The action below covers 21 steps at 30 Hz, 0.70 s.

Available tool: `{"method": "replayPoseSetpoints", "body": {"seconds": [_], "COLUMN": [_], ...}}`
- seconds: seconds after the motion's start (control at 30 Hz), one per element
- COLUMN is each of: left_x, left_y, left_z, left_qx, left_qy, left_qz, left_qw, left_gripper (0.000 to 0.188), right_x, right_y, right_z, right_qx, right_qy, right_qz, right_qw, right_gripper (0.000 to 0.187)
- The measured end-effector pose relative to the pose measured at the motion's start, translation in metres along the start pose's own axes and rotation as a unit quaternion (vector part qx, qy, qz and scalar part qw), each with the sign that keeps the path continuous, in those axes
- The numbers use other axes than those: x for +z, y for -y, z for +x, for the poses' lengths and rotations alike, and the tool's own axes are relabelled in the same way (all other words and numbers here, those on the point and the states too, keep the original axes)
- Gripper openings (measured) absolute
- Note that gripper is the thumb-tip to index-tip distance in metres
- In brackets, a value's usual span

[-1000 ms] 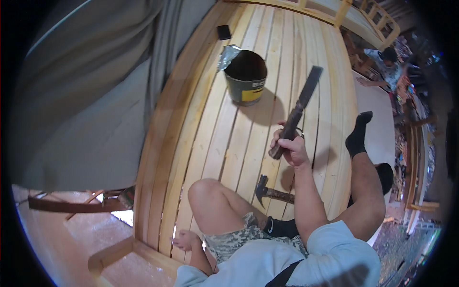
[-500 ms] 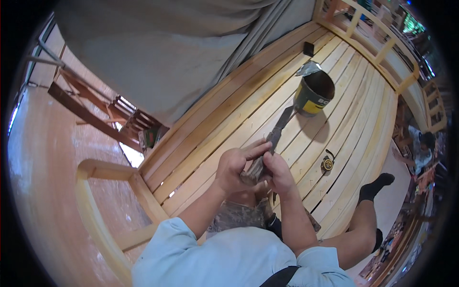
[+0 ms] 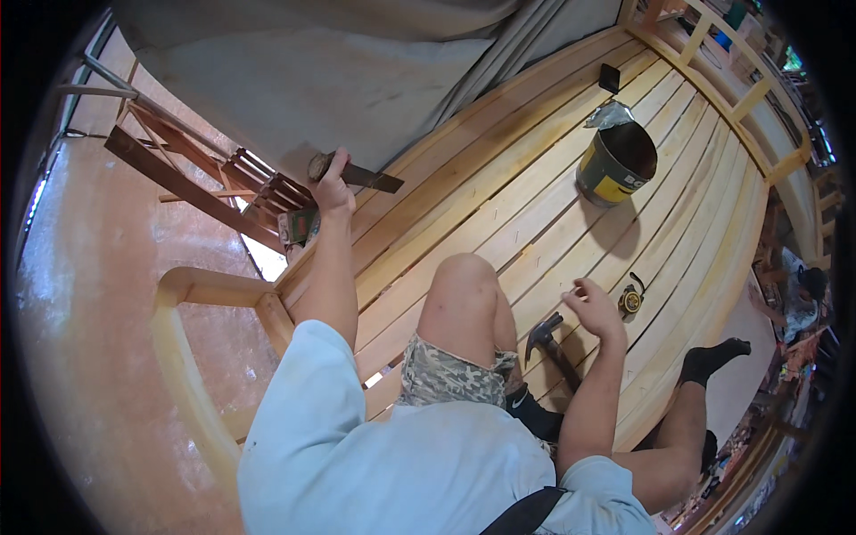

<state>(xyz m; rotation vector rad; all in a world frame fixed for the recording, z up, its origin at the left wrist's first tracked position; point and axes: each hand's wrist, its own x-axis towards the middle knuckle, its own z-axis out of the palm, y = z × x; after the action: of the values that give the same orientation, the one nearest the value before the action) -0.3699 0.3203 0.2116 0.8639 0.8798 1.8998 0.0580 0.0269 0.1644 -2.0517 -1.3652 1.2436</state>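
Note:
My left hand (image 3: 333,191) is raised at the left, beside a hanging grey sheet. It is closed around a chisel (image 3: 375,180) with a worn wooden handle and a broad, flat, dark blade pointing right. Over the slatted planks (image 3: 499,234), my right hand (image 3: 594,308) holds nothing, its fingers apart. Between my bent knee and my right forearm lies a claw hammer (image 3: 556,351), its handle end partly hidden by the forearm. A black and yellow tape measure (image 3: 630,300) rests just right of my right hand.
A dark bucket (image 3: 615,169) with a yellow label stands on the planks, silvery sheeting at its rim. Farther back lies a flat black object (image 3: 609,78). The grey sheet (image 3: 294,80) hangs along the far left. A wooden frame (image 3: 183,285) curves at the left. Another person (image 3: 796,299) appears at the far right.
Both hands were together on the chisel in the middle. My left hand has carried it up and left; my right hand has let go and moved right. The hammer now shows more fully.

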Motion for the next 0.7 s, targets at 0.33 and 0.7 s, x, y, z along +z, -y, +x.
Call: {"method": "replayPoseSetpoints", "body": {"seconds": [0.33, 0.7], "left_x": [-0.029, -0.041], "left_y": [0.024, 0.034], "left_z": [0.017, 0.013], "left_qx": [-0.048, -0.060], "left_qy": [-0.026, 0.021], "left_qz": [0.122, 0.255], "left_qw": [0.991, 0.965], "left_gripper": [0.018, 0.017], "right_x": [-0.031, -0.015], "right_y": [-0.015, -0.003], "right_z": [-0.007, -0.001], "right_qx": [0.028, 0.040], "right_qy": [-0.128, -0.096], "right_qz": [0.034, 0.027], "right_qw": [0.991, 0.994], "right_gripper": [0.056, 0.057]}}
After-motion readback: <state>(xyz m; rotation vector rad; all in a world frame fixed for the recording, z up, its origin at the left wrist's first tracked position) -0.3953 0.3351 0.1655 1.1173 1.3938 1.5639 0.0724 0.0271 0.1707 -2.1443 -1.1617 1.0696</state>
